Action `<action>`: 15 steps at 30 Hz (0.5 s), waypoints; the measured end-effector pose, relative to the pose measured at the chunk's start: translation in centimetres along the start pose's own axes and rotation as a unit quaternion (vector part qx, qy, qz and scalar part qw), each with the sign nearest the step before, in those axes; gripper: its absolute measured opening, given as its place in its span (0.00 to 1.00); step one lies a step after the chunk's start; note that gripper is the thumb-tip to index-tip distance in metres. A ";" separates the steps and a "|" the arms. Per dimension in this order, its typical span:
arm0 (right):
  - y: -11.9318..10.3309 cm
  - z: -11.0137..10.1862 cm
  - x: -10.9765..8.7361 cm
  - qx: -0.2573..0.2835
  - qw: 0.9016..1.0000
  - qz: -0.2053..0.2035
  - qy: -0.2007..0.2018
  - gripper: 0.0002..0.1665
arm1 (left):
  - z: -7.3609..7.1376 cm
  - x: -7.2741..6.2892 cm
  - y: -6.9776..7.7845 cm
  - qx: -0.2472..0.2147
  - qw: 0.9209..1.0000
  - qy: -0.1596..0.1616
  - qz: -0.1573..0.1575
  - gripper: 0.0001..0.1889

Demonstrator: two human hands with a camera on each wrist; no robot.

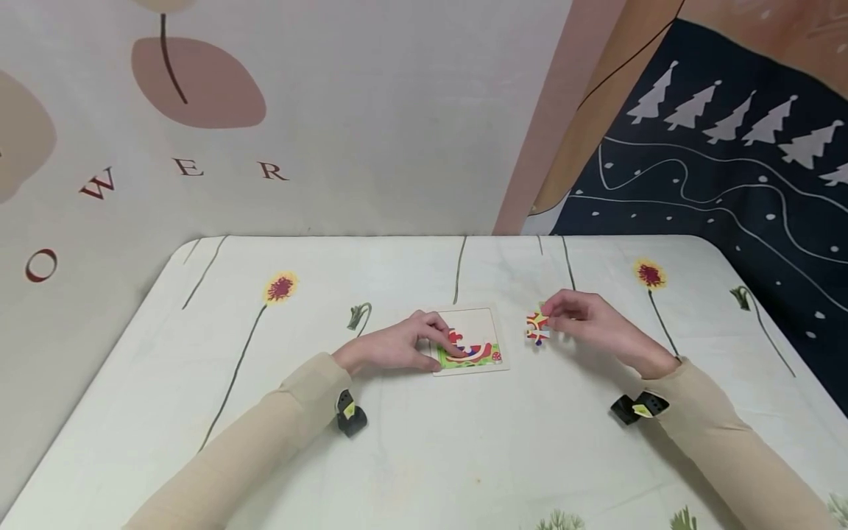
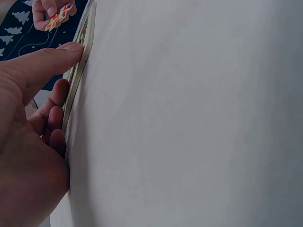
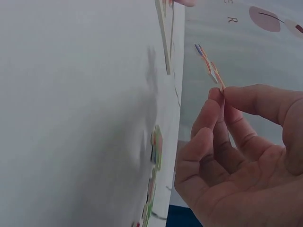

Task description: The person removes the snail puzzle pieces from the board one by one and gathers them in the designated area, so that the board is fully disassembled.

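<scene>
My left hand [image 1: 397, 344] rests at the left side of a flat wooden jigsaw tray [image 1: 500, 361]. Its index finger reaches over the tray onto the red, blue and green jigsaw pieces [image 1: 473, 355] in the lower part, and the thumb lies at the near left corner. To the right of the tray, my right hand [image 1: 596, 324] pinches joined jigsaw pieces [image 1: 538, 327], red, yellow and white with a blue tab, between thumb and fingertips. These are held above the table, seen nearly edge-on in the right wrist view. The tray's upper part shows its pale bare base.
Several loose jigsaw pieces [image 3: 156, 149] lie on the table below my right hand in the right wrist view. A white cloth with printed flowers [image 1: 278, 287] covers the table [image 1: 424, 442]. Printed fabric [image 1: 397, 132] hangs behind it.
</scene>
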State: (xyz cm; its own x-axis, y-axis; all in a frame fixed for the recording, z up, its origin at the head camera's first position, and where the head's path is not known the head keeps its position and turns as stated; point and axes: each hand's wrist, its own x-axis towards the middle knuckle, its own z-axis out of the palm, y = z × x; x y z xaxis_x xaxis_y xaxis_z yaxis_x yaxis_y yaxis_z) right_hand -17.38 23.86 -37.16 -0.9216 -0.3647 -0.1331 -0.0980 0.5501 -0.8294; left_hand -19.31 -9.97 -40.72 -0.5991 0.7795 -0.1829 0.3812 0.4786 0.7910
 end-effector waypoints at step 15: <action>1.2 -1.9 -1.0 -0.055 0.998 0.007 0.011 0.09 | -0.1 -0.1 0.1 0.002 1.000 0.002 0.010 0.18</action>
State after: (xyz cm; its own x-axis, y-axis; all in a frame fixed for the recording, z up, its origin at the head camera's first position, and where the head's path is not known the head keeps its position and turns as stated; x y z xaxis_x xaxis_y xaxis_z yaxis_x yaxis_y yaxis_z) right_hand -17.27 26.38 -37.00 -0.9309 -0.3408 -0.1317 -0.1247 0.6351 -0.7623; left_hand -19.31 -10.09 -40.56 -0.5942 0.7872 -0.1650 0.3951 0.4644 0.7926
